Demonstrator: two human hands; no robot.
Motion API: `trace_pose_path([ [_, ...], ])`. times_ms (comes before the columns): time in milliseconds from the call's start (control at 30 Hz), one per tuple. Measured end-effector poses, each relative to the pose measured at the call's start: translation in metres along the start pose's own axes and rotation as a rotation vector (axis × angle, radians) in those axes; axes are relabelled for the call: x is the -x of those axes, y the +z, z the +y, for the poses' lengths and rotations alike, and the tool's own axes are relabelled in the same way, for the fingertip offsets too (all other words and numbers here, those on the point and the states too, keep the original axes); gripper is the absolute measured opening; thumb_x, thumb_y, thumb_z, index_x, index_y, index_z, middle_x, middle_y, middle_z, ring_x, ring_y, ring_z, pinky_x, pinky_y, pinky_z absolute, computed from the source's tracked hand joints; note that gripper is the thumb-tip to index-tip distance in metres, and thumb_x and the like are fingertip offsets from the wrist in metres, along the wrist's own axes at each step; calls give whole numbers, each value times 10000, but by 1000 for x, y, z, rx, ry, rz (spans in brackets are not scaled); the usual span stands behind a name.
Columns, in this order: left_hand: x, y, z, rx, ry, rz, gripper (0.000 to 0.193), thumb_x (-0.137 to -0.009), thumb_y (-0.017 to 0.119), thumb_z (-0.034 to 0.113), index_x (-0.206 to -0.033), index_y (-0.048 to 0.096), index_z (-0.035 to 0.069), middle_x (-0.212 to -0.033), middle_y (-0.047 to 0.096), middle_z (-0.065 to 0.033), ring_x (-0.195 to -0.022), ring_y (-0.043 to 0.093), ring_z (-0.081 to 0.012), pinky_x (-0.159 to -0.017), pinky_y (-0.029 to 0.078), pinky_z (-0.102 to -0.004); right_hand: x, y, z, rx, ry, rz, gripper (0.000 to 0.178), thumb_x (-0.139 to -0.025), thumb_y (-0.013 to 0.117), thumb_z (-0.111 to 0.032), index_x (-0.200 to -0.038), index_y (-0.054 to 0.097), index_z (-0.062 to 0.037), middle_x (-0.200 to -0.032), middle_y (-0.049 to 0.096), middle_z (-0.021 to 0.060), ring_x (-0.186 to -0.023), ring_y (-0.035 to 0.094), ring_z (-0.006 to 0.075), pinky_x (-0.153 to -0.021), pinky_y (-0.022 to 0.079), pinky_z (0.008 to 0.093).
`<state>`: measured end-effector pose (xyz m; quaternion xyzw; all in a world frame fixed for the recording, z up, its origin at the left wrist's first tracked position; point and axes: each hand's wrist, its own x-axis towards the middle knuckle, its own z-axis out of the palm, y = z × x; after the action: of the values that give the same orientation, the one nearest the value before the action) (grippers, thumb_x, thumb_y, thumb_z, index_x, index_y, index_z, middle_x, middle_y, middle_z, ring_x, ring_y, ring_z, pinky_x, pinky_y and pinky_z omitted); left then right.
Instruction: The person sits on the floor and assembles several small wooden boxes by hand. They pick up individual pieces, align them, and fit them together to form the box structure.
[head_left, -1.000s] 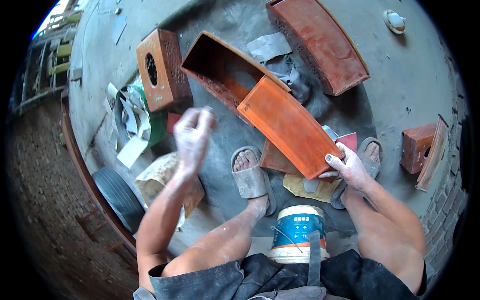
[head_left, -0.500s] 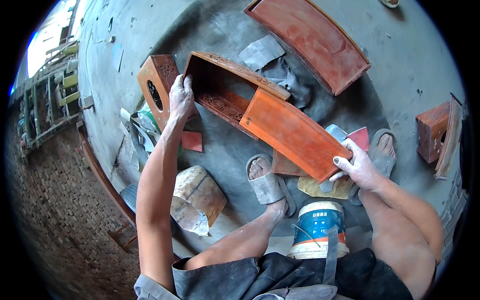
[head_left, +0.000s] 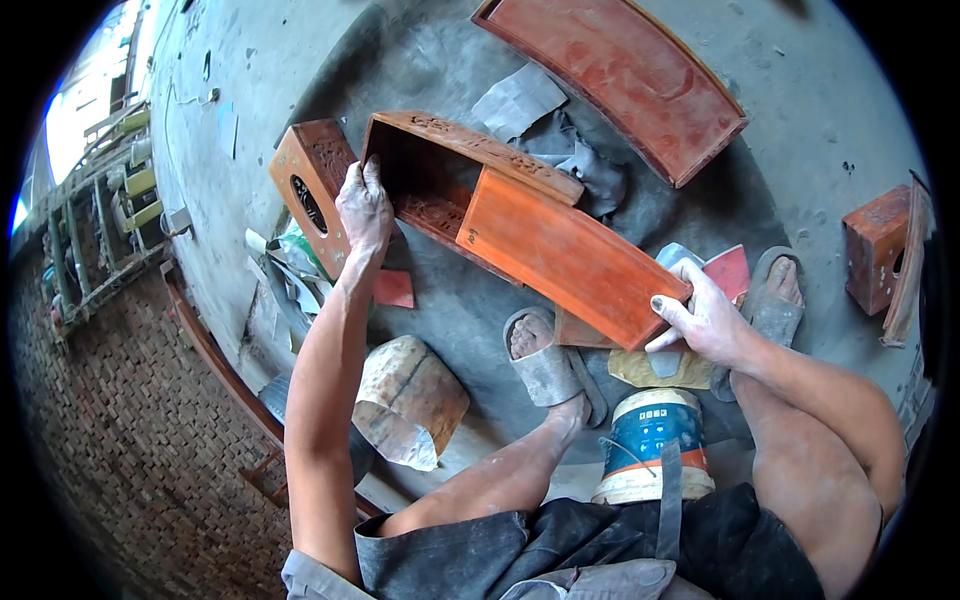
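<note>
A long reddish-brown wooden box with carved sides lies tilted in front of me, its dark hollow showing at the left end. My left hand is closed on the rim of that end. An orange-red wooden panel covers the right part of the opening, apparently set between the box's long sides. My right hand grips the panel's right end, thumb on top and fingers round the edge. Just left of the box stands another wooden piece with an oval carved cut-out.
A large reddish wooden panel lies at the far right on a dark mat. Grey sandpaper and a dark cloth lie behind the box. A paint bucket stands between my legs. Curled sheet material sits at left, a smaller wooden box far right.
The orange-red panel has slid left and farther over the box's opening, pushed by my right hand. My left hand keeps its hold on the box's end. The view has shifted slightly.
</note>
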<state>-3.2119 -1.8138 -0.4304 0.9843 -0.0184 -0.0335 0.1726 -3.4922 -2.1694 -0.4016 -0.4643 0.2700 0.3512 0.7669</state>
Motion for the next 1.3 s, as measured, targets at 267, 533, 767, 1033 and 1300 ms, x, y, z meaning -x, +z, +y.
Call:
trace_pose_path([
  [267,-1,0,3,71,-27,-20,392,-1032,548,387,-1122,674,27,-886,705,-250,-844,704,-406,-744,510,-472,-21,15,-12,10,11,21,225,-1023,562,-92,-1159,452,48,-1150,566,168,-1047,649,233,-793,661,370],
  [533,-14,-7,-12,122,-9,-125,528,-1073,377,444,-1031,656,-3,-996,664,-290,-1019,598,-511,-849,463,-552,-38,31,-18,-34,18,8,340,-1025,577,-152,-1231,423,71,-1211,549,184,-1079,646,247,-796,662,382],
  [767,-17,-17,-13,116,-53,-193,571,-1059,389,487,-1004,689,5,-1020,685,-267,-1018,620,-497,-877,483,-539,22,2,-28,105,261,-49,744,-1019,593,-364,-1535,216,16,-1471,434,218,-1356,480,341,-1033,527,465],
  [1033,10,-4,-17,78,-72,-124,601,-1022,437,556,-1019,707,18,-1000,698,-277,-1023,644,-478,-890,487,-515,24,-5,-34,342,268,51,723,-1068,399,-505,-1528,263,36,-1507,425,230,-1386,459,325,-1089,449,406],
  [1300,44,3,-32,260,-69,-313,649,-1036,368,588,-1202,676,41,-1153,676,-277,-1155,609,-451,-1001,460,-458,-49,6,14,-80,-362,350,664,-1035,499,-510,-1468,393,-18,-1462,495,105,-1315,526,221,-1117,413,366],
])
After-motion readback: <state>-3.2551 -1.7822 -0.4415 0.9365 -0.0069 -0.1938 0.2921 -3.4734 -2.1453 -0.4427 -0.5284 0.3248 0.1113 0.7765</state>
